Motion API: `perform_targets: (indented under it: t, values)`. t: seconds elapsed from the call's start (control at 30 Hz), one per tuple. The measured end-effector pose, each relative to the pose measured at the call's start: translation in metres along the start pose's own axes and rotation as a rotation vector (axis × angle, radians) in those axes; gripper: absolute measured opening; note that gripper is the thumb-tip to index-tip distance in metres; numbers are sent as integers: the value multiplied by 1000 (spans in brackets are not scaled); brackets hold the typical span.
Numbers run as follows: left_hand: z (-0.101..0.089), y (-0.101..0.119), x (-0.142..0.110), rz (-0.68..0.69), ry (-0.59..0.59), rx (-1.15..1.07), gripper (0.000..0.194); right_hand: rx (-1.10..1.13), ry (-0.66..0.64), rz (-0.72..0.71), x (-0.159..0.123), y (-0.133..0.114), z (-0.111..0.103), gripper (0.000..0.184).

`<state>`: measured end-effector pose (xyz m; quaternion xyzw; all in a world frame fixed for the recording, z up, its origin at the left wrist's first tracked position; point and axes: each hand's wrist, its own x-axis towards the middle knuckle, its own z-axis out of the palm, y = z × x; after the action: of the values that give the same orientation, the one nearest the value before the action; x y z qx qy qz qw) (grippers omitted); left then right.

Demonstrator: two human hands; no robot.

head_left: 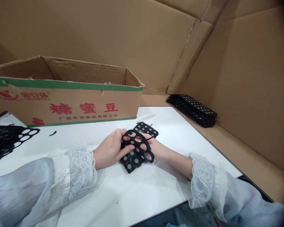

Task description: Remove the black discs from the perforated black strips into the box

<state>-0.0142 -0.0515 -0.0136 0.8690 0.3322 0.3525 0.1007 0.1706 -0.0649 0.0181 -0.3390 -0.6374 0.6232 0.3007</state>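
Note:
A black sheet with round holes and grey dots (133, 159) is held just above the white table, partly folded over. My left hand (111, 148) grips its left side, thumb lying across the front and fingers curled behind. My right hand (153, 146) is at the sheet's right side, mostly behind it; skin shows through the large holes, and its fingertips are largely hidden. Just beyond the hands is another black dotted piece (145, 128); whether it joins the held sheet I cannot tell. A thin black strip sticks out by my right hand.
An open cardboard box (90, 97) with a green rim stands behind my left hand. Black perforated scraps (4, 142) are heaped at far left. Stacked black dotted sheets (194, 110) lie at back right. A pale translucent strip (146, 118) rests near the box. Cardboard walls enclose the table.

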Motion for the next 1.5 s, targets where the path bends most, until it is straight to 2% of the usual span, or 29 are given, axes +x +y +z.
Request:
perform_targets:
  t: [0.13, 0.27, 0.43, 0.53, 0.67, 0.83, 1.1, 1.4, 1.5]
  values:
    - [-2, 3, 2, -82, 26, 5, 28, -29, -30, 31, 0, -1, -3, 32]
    - [-3, 6, 3, -119, 12, 28, 28, -221, -30, 10, 0, -6, -5, 25]
    - [-3, 7, 5, -186, -14, 87, 29, -611, 122, -137, -1, -2, -3, 24]
    - [-5, 7, 6, -188, -28, 94, 25, -697, 166, -199, -1, 0, -1, 24]
    - [-7, 7, 7, -142, -79, 126, 15, -732, 180, -168, -2, -1, 2, 25]
    - [-6, 4, 5, -118, -77, 131, 20, -743, 227, -135, -1, 0, 3, 26]
    - [-7, 3, 3, -64, -73, 135, 18, -750, 138, -42, 0, 1, 2, 33]
    - [-10, 9, 7, -81, -96, 7, 17, -690, 234, -187, 0, 2, 4, 38]
    - [-10, 9, 8, -111, -61, 20, 14, -602, 341, -237, -1, 1, 1, 37]
